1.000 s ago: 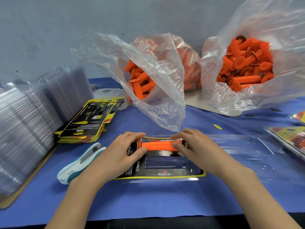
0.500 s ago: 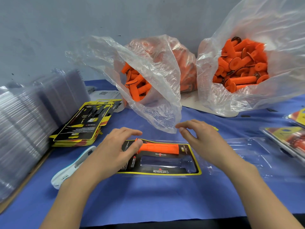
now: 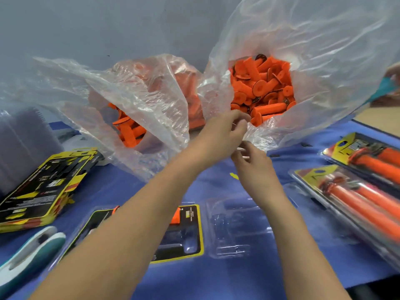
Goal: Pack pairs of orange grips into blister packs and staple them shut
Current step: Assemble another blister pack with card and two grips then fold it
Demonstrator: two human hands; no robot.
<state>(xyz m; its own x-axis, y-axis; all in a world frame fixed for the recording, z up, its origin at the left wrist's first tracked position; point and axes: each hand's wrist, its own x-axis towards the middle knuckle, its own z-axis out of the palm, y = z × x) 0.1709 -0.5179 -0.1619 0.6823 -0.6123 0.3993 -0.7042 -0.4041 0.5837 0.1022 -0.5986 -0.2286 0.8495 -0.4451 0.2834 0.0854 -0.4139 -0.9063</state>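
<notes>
An open blister pack (image 3: 190, 232) with a black-and-yellow card lies on the blue cloth. One orange grip (image 3: 175, 217) sits in its upper slot, mostly hidden under my left forearm. Its clear lid half (image 3: 236, 230) lies open to the right. My left hand (image 3: 225, 131) reaches across to the mouth of the right plastic bag (image 3: 324, 61), which is full of orange grips (image 3: 264, 89), and its curled fingers pinch the bag's rim. Just below, my right hand (image 3: 253, 163) pinches the lower edge of the same bag.
A second bag of grips (image 3: 127, 131) stands left of centre. A stack of cards (image 3: 43, 187), clear blister packs (image 3: 26, 135) and a white-teal stapler (image 3: 28, 252) are on the left. Filled packs (image 3: 368, 202) lie at the right. Another person's hand (image 3: 391, 83) shows at the right edge.
Both hands left the blister pack and rose to the right bag's mouth; the left arm now crosses over the pack. The view tilted up and right.
</notes>
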